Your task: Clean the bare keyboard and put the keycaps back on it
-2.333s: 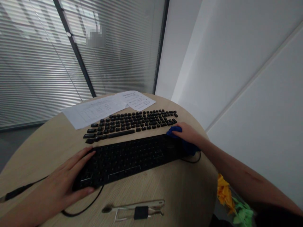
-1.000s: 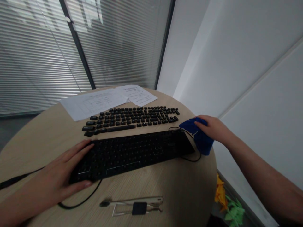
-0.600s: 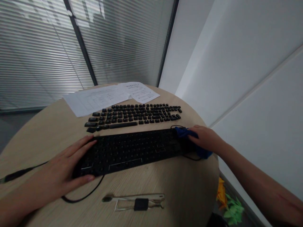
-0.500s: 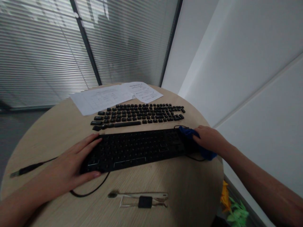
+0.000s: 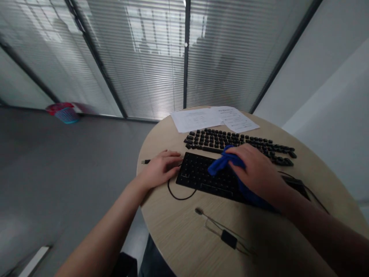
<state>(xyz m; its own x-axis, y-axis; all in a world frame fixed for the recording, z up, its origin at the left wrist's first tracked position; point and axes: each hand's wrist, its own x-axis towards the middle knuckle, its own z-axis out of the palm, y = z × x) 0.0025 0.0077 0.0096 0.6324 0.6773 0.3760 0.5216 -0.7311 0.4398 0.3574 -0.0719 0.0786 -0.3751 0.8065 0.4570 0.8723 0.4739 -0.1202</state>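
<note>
A black keyboard [image 5: 201, 173] with its keycaps off lies slantwise on the round wooden table. My right hand [image 5: 256, 169] is closed on a bunched blue cloth [image 5: 220, 163] over the keyboard's middle, hiding part of the board. My left hand [image 5: 160, 168] rests on the table by the keyboard's left end, thumb and fingers apart, with nothing seen in it. Its fingertips lie at or close to the keyboard's edge; contact is unclear. Rows of loose black keycaps [image 5: 213, 140] lie just beyond the keyboard, partly covered by my right hand.
Printed paper sheets [image 5: 196, 119] lie at the table's [image 5: 173, 219] far side. Nearer me are a thin brush-tipped tool [image 5: 198, 211] and a wire tool with a black block [image 5: 229, 239]. A cable [image 5: 181, 199] loops out left of the keyboard. A basket [image 5: 66, 113] stands on the floor.
My right hand has carried the cloth leftward from the keyboard's right end to its middle. My left hand has drawn off the keyboard's left end. The view has swung left.
</note>
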